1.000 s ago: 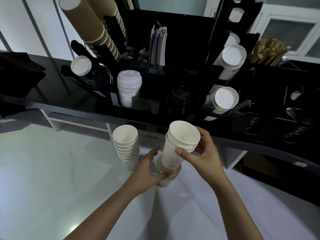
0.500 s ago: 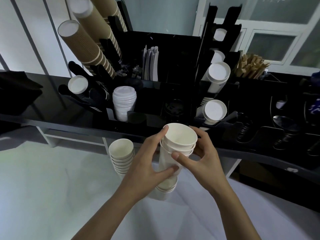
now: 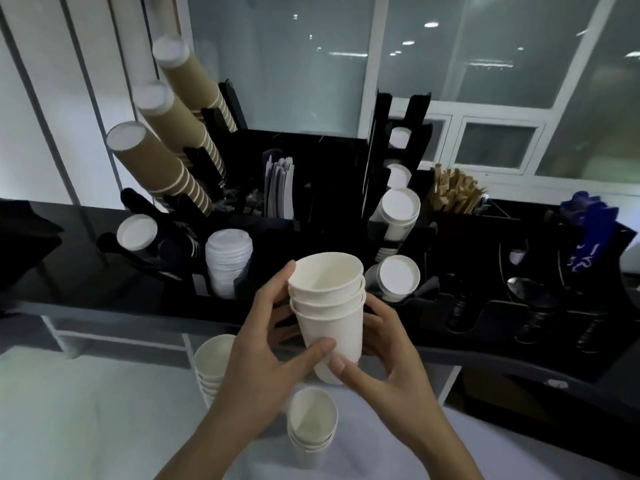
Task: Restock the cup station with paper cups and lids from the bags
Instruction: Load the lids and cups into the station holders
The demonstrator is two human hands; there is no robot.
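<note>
Paper cups (image 3: 329, 306), nested in a short white stack, are sitting between my hands just in front of the black cup station (image 3: 311, 188). I am curling my left hand (image 3: 263, 344) round the near side, thumb pressing low on the wall; my right hand (image 3: 384, 355) is cupping the far side and base. I am judging the stack light, thin-walled and easily crushed, its smooth tapered sides liable to slip, so I am favouring a hold under the rolled rims, where it is stiffest. Below the station, two more white stacks (image 3: 311, 424) are standing on the pale counter (image 3: 69, 410). Ribbed brown cups (image 3: 162, 164) are leaning out of the station's left side, beside domed white lids (image 3: 228, 265).
</note>
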